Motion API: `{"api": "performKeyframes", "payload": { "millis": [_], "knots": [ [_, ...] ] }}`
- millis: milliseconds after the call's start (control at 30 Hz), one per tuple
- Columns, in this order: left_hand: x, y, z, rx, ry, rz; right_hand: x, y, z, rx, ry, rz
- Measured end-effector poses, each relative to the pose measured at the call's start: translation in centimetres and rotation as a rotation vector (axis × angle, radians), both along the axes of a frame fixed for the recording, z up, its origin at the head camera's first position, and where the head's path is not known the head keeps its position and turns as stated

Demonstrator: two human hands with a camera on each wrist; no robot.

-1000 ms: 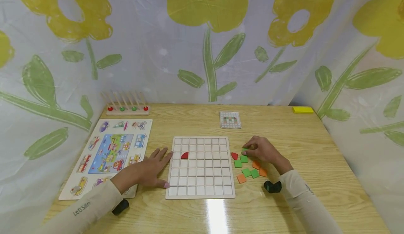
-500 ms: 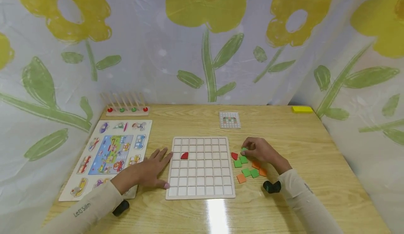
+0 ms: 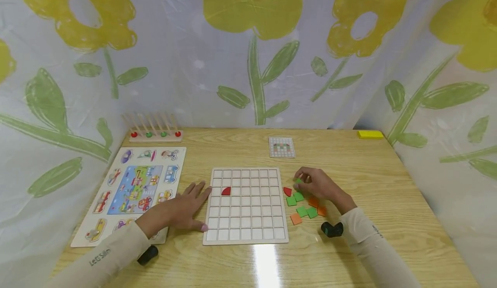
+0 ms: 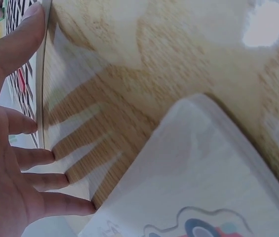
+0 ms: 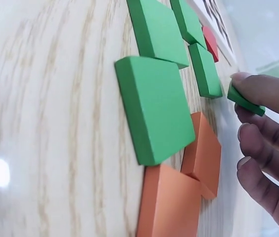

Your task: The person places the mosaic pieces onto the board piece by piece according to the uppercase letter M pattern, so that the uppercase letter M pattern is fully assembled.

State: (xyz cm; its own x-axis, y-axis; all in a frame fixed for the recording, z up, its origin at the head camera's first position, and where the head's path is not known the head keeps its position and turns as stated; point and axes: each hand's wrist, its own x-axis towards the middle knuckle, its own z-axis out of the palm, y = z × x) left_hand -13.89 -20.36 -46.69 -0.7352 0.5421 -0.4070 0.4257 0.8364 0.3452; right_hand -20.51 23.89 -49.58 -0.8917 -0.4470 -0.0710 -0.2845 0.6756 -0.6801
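Note:
My left hand [image 3: 185, 208] lies with spread, straight fingers at the left edge of a wooden grid board [image 3: 246, 242], thumb and fingertips at its rim. One red quarter-round tile [image 3: 226, 191] sits in a cell of that board, in the upper left part. To the board's right, my right hand [image 3: 316, 183] pinches a green tile [image 5: 247, 102] between thumb and index finger, its other fingers curled loosely. Beneath and beside this hand lie several green square tiles [image 5: 156, 108], several orange tiles [image 5: 171, 202] and a second red quarter-round tile [image 3: 287, 191].
A small pattern card [image 3: 282, 147] lies behind the board. At left is a vehicle picture puzzle [image 3: 87, 236], with a peg stand [image 3: 155, 137] holding red and green beads behind it. A yellow block [image 3: 370, 134] is at the back right. Flower-printed curtain [image 3: 174, 63] surrounds the table.
The right hand stays over the tiles, with the green tile between its fingertips and only slight finger movement. The left hand keeps its place; the whole head view has shifted slightly.

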Motion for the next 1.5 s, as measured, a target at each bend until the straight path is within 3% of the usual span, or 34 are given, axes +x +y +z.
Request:
{"api": "performKeyframes", "payload": {
  "millis": [1500],
  "knots": [
    [-0.04,0.06,-0.39,0.011,0.012,0.009,0.7,-1.05,0.54,-0.008,0.031,0.004]
  ]
}}
